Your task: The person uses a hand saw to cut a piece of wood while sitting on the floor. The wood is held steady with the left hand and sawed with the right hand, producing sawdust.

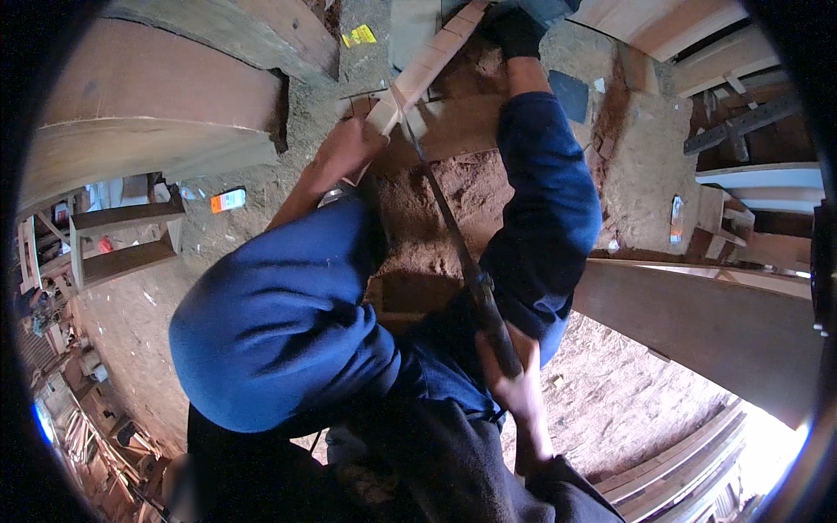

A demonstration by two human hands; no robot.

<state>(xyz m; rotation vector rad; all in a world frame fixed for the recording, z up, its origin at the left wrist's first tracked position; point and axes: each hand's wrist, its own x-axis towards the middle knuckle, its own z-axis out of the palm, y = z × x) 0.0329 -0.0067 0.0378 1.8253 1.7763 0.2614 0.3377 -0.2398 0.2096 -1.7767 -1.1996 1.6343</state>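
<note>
My left hand (344, 150) is closed on a pale wooden strip (440, 52) marked with cross lines, which slants up to the top of the view. My right hand (510, 366) grips the dark handle of a long, narrow-bladed tool, apparently a saw (440, 196). Its blade reaches up across the strip just above my left hand. My foot in dark footwear (514, 35) rests by the strip's far end. A wooden piece (453, 131) lies beneath. My bent legs in blue trousers frame the tool.
Large boards (148, 87) stand at the upper left, above an open wooden box (126, 244). More timber (732, 122) is at the upper right, and a long dark panel (697, 322) at the lower right. Scrap wood (87, 418) and small litter lie on the dirt floor (645, 183).
</note>
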